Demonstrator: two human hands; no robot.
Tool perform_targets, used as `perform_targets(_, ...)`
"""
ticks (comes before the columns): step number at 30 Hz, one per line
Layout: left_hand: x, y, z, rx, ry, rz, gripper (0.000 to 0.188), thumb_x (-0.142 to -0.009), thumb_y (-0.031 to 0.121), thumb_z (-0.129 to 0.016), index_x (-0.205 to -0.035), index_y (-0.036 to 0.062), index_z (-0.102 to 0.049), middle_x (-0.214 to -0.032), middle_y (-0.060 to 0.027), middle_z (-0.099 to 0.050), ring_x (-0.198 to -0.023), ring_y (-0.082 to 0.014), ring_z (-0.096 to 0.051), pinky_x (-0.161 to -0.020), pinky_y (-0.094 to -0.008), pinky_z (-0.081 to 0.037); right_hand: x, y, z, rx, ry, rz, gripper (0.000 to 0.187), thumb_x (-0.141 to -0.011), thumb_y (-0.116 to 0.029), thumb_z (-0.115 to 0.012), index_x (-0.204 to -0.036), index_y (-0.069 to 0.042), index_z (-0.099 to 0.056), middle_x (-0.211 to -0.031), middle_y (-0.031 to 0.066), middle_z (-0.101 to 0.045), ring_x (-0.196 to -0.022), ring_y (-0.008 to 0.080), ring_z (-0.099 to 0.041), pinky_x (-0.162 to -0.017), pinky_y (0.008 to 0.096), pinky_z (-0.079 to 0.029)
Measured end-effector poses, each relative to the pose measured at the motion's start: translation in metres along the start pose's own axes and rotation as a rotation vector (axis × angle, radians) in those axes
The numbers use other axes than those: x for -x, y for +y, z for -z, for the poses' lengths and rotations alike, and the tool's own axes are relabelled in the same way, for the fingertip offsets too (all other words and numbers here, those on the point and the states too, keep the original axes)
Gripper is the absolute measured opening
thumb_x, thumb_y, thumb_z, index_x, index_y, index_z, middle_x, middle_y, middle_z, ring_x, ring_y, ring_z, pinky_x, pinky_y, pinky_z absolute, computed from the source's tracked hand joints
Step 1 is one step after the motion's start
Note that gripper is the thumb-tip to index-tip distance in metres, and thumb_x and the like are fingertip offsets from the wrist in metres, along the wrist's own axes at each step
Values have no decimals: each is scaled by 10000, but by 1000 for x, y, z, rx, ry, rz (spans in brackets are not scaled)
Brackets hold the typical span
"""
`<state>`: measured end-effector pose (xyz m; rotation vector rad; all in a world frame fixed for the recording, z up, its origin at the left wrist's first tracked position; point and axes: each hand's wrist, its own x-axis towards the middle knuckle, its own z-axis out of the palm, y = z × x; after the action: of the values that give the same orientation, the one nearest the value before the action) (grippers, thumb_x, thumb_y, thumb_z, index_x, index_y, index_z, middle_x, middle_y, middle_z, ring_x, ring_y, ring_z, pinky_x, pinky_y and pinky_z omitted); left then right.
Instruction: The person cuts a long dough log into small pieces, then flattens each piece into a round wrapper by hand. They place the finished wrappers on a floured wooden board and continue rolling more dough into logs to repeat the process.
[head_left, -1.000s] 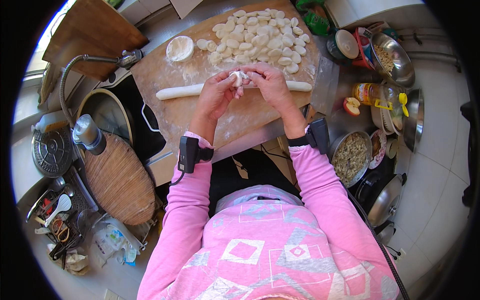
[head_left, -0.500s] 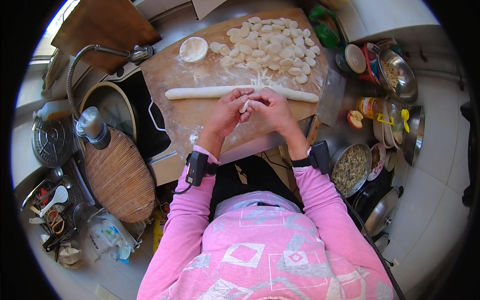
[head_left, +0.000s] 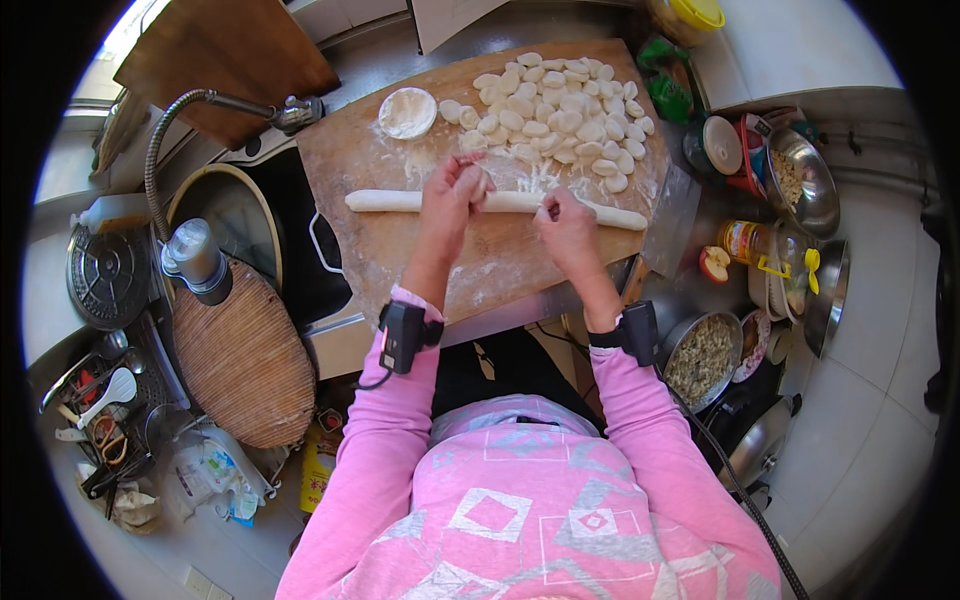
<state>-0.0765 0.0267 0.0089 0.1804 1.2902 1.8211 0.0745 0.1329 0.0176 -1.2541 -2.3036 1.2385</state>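
Observation:
A long white dough roll (head_left: 390, 201) lies crosswise on the floured wooden board (head_left: 400, 260). My left hand (head_left: 452, 200) is over the roll's middle, its fingers closed round a small pale piece of dough that is mostly hidden. Further right, my right hand (head_left: 568, 232) has its fingers curled together at the roll; whatever is in them, if anything, is out of sight. Behind the roll, many small flattened dough pieces (head_left: 560, 115) form a heap. To the heap's left is a round white dish of flour (head_left: 407, 113).
At the left are a sink (head_left: 320, 235), a faucet (head_left: 210, 97) and an oval ridged wooden board (head_left: 240, 350). On the right stand a bowl of chopped filling (head_left: 704, 360), a cut apple (head_left: 714, 263), an oil bottle (head_left: 745, 242) and a metal bowl (head_left: 815, 195). A broad metal blade (head_left: 672, 215) borders the board.
My hands, together over the roll before, have come apart. The left moved left and away from me; the right lowered to the roll. The view shifted slightly.

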Motion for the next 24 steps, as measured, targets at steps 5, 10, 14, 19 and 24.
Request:
perform_targets(5, -37, 3, 12, -444, 178, -4, 397, -902, -39, -573, -1299, -43, -592, -1059, -99, -663, -808, -167, -664, -743, -270, -559, 1, 16, 6, -495, -125, -350, 88, -905, -41, -643, -974, -5, -682, -779, 44, -663, -618, 126, -638, -545, 261, -520)
perform_targets(10, -53, 6, 3, -238, 177, -64, 384, -887, -98, -591, -1270, -118, -558, -1133, -151, -644, -945, -254, -702, -854, -318, -597, 7, 19, 14, -704, -141, -399, 113, -926, -57, -661, -1013, 10, -688, -813, 28, -660, -640, 103, -632, -556, 242, -527)
perform_targets(14, -67, 14, -15, -227, 170, -96, 258, -931, -57, -578, -1176, -135, -569, -1108, -171, -627, -918, -278, -704, -860, -335, -613, 15, 21, 27, -799, -166, -420, 112, -935, -80, -670, -996, 11, -690, -810, 34, -659, -647, 109, -640, -567, 245, -542)
perform_targets(19, -93, 23, -32, -317, 254, -161, 183, -970, 21, -576, -1108, -89, -623, -989, -132, -660, -803, -219, -702, -698, -308, -620, 23, 30, 43, -798, -102, -456, 127, -942, -98, -671, -994, 16, -693, -815, 40, -662, -652, 112, -646, -569, 244, -545)
perform_targets(24, -135, 20, -33, -524, 364, -348, 211, -987, 100, -590, -1096, -42, -703, -870, -130, -711, -728, -217, -705, -594, -297, -566, 30, 43, 50, -733, -33, -445, 133, -942, -83, -655, -1021, 17, -693, -827, 37, -668, -672, 107, -649, -590, 238, -544)
